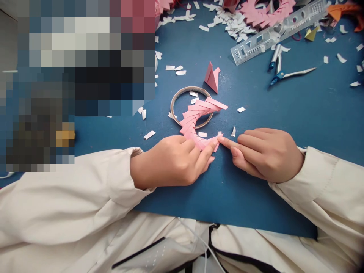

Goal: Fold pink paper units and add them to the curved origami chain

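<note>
A curved chain of folded pink paper pieces [190, 116] lies partly over a roll of tape [174, 99], open towards the right. My left hand [178, 161] is closed on the chain's lower part, fingers pressed along it. My right hand [263, 153] rests to the right, its index fingertip touching the chain's lower right end; its other fingers are curled and I see nothing in them. Behind the tape roll stands a loose folded pink piece [212, 77], apart from the chain.
Behind on the blue table [182, 203] are a clear stencil ruler [250, 49], pliers [278, 74], a pink paper ring [250, 11], orange folded paper [338, 11] and scattered white paper scraps [236, 28]. The upper left is pixelated.
</note>
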The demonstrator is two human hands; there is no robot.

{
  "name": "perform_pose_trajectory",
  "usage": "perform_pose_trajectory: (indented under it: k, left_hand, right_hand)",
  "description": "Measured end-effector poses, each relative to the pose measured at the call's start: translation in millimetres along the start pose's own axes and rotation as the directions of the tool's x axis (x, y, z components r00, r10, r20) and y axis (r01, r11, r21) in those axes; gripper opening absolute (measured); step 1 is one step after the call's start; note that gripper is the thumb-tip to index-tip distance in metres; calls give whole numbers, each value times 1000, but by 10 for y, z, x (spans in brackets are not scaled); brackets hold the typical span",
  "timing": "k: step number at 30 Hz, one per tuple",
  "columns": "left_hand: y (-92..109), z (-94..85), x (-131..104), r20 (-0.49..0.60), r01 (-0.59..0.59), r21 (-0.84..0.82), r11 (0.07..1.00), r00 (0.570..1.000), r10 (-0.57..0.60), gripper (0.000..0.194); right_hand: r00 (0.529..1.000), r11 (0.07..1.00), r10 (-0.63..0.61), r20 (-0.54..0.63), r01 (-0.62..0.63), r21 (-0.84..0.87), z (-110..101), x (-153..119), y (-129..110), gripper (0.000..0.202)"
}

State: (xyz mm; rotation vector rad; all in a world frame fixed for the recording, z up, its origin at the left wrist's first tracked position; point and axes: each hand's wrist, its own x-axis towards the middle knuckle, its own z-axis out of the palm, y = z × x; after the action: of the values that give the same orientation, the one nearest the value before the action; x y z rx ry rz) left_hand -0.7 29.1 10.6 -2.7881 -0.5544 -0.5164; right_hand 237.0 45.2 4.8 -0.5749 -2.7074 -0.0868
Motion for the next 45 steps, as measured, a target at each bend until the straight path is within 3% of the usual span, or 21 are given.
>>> perform_pose_trajectory:
  k: [13,27,34,41,45]
  left_hand:
    - [-9,-45,0,-46,-53,-51,997,998,51,27]
    - [-22,-5,0,-84,-125,-34,992,989,122,23]
    - [11,-77,6,-61,-169,-176,970,985,161,22]
    - [-20,-82,7,-32,-59,-69,996,998,57,20]
    - [-22,-76,-4,-52,-67,-67,996,997,64,19]
  right_hand:
    - [996,997,-80,-46,80,-1,1,-46,20,21]
    - [998,998,-54,-23,54,24,3,-44,5,21]
    - [1000,999,3,-20,-4,-42,-1,-37,30,20]
    - [996,996,-87,-12,87,11,0,-49,67,23]
    - [987,986,-158,-6,158,59,-9,-37,65,22]
